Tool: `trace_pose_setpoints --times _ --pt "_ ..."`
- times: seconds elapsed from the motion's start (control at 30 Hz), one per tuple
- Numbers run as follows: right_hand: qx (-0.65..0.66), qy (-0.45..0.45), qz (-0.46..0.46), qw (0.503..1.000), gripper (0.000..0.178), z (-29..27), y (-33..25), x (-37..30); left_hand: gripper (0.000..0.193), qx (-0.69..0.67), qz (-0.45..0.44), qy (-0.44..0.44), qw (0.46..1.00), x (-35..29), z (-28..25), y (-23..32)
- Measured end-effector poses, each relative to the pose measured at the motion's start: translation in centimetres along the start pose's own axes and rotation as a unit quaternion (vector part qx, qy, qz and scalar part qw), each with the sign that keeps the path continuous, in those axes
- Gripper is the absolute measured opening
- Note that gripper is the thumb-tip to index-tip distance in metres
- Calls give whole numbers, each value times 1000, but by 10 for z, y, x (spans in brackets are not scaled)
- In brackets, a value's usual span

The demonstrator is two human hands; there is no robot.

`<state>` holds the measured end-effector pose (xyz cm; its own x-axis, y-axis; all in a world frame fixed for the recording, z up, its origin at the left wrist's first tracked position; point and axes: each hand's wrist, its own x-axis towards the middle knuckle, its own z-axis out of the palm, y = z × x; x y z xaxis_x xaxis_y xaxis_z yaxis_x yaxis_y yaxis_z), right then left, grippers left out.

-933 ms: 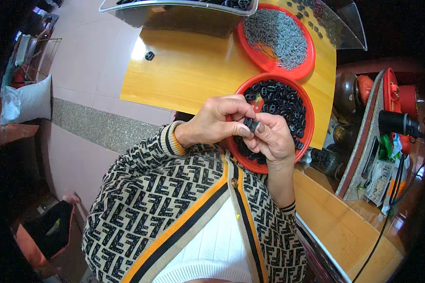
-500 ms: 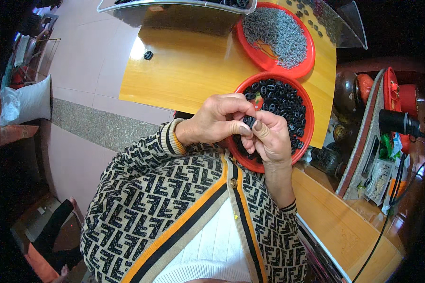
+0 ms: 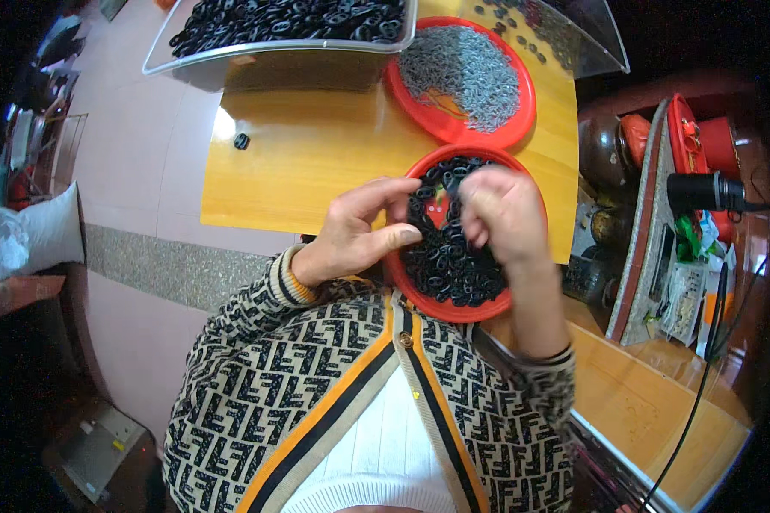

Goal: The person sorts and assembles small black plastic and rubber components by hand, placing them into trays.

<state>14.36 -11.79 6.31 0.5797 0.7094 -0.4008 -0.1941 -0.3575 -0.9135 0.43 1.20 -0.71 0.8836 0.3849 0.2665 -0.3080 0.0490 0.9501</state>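
A round red bowl (image 3: 399,282) full of small black oval plastic pieces with holes (image 3: 458,278) stands in front of me. At its left rim is my left hand (image 3: 351,229), open, thumb and fingers apart with a gap between them. My right hand (image 3: 506,214) is over the bowl's right half, blurred by motion, its fingers curled in; whatever they hold is too smeared to make out. Part of the red patterned bottom (image 3: 436,212) shows between the pieces. Behind the bowl, a red tray (image 3: 522,120) bears many small grey metal pins or screws (image 3: 462,73).
A clear plastic bin (image 3: 308,60) of black pieces stands at the far left of the yellow wooden table (image 3: 299,171). One loose black piece (image 3: 241,141) lies near the table's left edge. A second clear bin (image 3: 603,51) is at far right. Jars (image 3: 603,158) and a cluttered shelf stand on the right.
My hands have parted. The right moved right over the bowl; the left opened and drew back from the black piece both were pinching. The view has shifted, showing more of the far bin.
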Motion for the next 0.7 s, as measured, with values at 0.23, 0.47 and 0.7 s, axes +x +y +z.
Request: trace_pose_setpoints --times 0.23,0.47,0.7 --pt "131 241 -185 944 35 -112 -120 80 26 180 -12 -42 983 -3 -15 5" --pt "-446 37 -372 813 13 -48 -13 16 20 221 4 -26 975 -1 -21 -3" --pt "-405 -8 -308 861 9 -30 39 -43 16 222 28 -118 968 -6 -5 0"
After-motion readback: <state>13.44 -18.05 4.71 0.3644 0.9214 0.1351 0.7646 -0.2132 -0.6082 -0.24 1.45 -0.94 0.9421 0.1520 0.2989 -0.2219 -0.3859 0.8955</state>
